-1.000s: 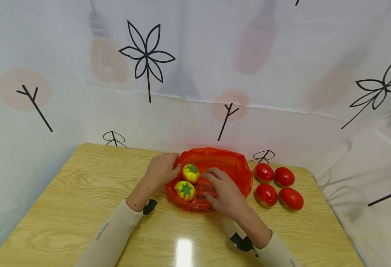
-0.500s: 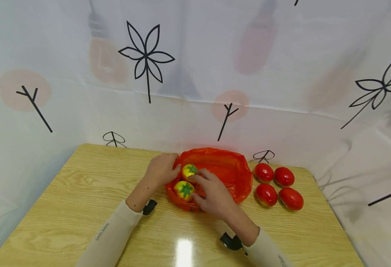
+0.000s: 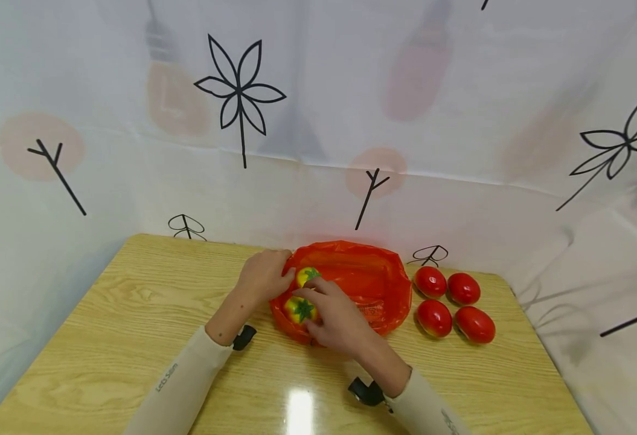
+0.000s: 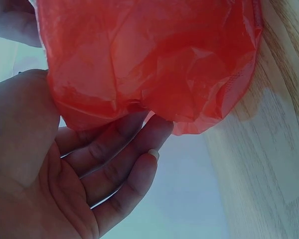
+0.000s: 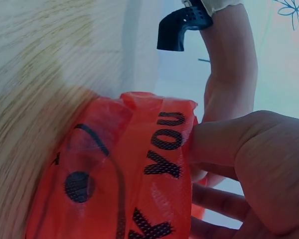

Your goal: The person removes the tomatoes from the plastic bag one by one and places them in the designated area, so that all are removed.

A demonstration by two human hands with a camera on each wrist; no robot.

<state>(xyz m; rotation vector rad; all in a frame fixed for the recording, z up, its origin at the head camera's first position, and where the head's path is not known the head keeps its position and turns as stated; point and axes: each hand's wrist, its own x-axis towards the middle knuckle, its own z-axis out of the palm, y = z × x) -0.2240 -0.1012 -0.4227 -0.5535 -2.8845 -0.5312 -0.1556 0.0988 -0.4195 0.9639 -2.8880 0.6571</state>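
Observation:
A red plastic bag (image 3: 351,263) stands wide open on the table, its rim spread into an oval. On its left side, my left hand (image 3: 262,276) holds the rim; in the left wrist view its fingers tuck behind the bag's edge. Two yellow toy tomatoes with green star-shaped tops lie inside at the left. My right hand (image 3: 342,319) reaches over the near rim, fingers and thumb curled round the front tomato (image 3: 298,309). The rear tomato (image 3: 305,275) sits just beyond, partly covered by those fingers. In the right wrist view, the bag's printed wall (image 5: 114,174) hides the fingertips.
Several red toy tomatoes (image 3: 430,282) are grouped on the wooden table (image 3: 133,302) just right of the bag. Behind the table hangs a pale printed cloth (image 3: 307,121). Black wrist mounts (image 3: 366,393) show under both forearms.
My right hand has moved left inside the bag, from beside the yellow tomatoes to over the front one. My left hand, the bag and the red tomatoes keep their places.

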